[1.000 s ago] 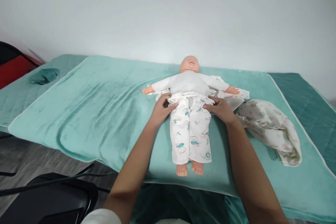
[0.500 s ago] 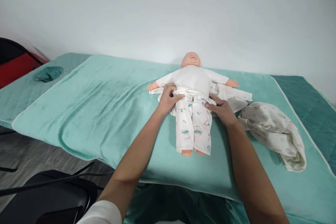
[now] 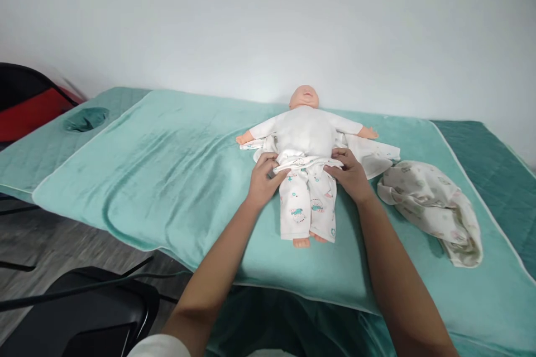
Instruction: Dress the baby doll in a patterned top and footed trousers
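A baby doll [image 3: 305,96] lies on its back, arms spread, its head toward the wall. It wears a white long-sleeved top [image 3: 306,129] and printed white pants [image 3: 295,209], with its feet showing below the cuffs. My left hand [image 3: 264,179] pinches the waistband at the doll's hip on the left. On the opposite hip, my right hand [image 3: 350,174] grips the waistband between thumb and fingers. The waistband is bunched across the lower belly. Beneath the doll a printed white garment [image 3: 371,150] is spread, its sleeves sticking out on both sides.
A crumpled printed cloth [image 3: 433,206] lies right of the doll. Everything rests on a bed with a green cover [image 3: 138,178], which has a face hole [image 3: 86,119] at the left end. A black chair [image 3: 84,312] stands at lower left, a red and black chair [image 3: 33,109] behind.
Both hands have shifted slightly; the waistband now sits lower and is bunched more in a band across the belly. The view has tilted up a little.
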Demonstrator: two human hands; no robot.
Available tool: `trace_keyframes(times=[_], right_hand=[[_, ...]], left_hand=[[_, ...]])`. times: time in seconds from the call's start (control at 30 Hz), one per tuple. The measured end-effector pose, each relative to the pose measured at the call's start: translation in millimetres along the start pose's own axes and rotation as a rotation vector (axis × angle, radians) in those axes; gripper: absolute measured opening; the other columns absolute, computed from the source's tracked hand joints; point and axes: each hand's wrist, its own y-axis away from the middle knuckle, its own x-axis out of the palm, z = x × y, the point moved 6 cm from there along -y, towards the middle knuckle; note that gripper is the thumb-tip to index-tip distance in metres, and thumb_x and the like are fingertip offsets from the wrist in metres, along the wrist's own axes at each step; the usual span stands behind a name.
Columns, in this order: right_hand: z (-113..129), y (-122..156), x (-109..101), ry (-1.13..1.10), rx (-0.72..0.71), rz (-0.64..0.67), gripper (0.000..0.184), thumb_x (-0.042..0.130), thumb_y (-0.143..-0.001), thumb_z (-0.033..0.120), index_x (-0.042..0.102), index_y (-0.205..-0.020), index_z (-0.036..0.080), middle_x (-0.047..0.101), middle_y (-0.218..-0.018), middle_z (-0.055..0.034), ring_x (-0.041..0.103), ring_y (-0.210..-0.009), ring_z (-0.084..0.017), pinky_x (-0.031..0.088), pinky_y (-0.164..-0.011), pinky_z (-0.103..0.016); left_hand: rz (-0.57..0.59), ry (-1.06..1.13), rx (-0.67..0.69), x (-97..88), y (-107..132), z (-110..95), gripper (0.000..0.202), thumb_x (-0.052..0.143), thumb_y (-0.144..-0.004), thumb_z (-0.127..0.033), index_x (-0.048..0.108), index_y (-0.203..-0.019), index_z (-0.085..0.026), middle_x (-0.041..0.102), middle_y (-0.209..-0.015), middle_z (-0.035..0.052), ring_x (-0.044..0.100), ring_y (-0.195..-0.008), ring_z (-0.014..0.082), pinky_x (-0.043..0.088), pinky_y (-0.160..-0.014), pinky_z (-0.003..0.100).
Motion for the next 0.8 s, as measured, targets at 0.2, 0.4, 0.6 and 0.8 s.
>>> trace_keyframes(times=[0.2, 0.4, 0.6, 0.8], right_hand=[[16.6, 10.6, -0.6, 0.08, -0.127, -0.124, 0.024, 0.078, -0.073, 0.041, 0.068, -0.071, 0.02, 0.055, -0.112, -0.0087, 0.056, -0.105, -0.023, 0.047, -0.086, -0.036], [22.7, 14.6, 1.8, 0.109, -0.139, -0.079, 0.026, 0.074, -0.079, 0.04, 0.062, -0.067, 0.02, 0.058, -0.08, -0.0004, 0.055, -0.077, -0.016, 0.042, -0.071, -0.03], [10.4, 21.5, 1.5, 0.067, 0.092, -0.082, 0.039, 0.071, -0.078, 0.044, 0.046, -0.059, 0.02, 0.04, -0.059, 0.0056, 0.037, -0.06, -0.011, 0.029, -0.056, -0.026], [16.6, 46.1, 6.0, 0.036, 0.145, -0.01, 0.046, 0.068, -0.079, 0.051, 0.039, -0.06, 0.021, 0.034, -0.059, 0.0052, 0.033, -0.061, -0.011, 0.027, -0.056, -0.027]], left_hand=[[0.035, 0.068, -0.104, -0.2, 3.6, 0.9, 0.033, 0.068, -0.084, -0.039, 0.049, -0.067, -0.02, 0.055, -0.076, -0.0015, 0.051, -0.073, 0.013, 0.04, -0.072, 0.027], [0.048, 0.245, -0.302, 7.3, 10.7, 14.9, 0.031, 0.073, -0.079, -0.043, 0.052, -0.082, -0.021, 0.048, -0.072, -0.0048, 0.045, -0.066, 0.0106, 0.036, -0.064, 0.023], [0.094, 0.233, -0.33, 8.6, 13.8, 13.5, 0.031, 0.071, -0.081, -0.047, 0.059, -0.09, -0.02, 0.055, -0.077, -0.0031, 0.047, -0.07, 0.0112, 0.037, -0.065, 0.023], [0.168, 0.168, -0.355, 4.5, 22.7, 4.6, 0.035, 0.067, -0.082, -0.05, 0.055, -0.073, -0.018, 0.048, -0.068, -0.0041, 0.041, -0.065, 0.0107, 0.035, -0.062, 0.024]])
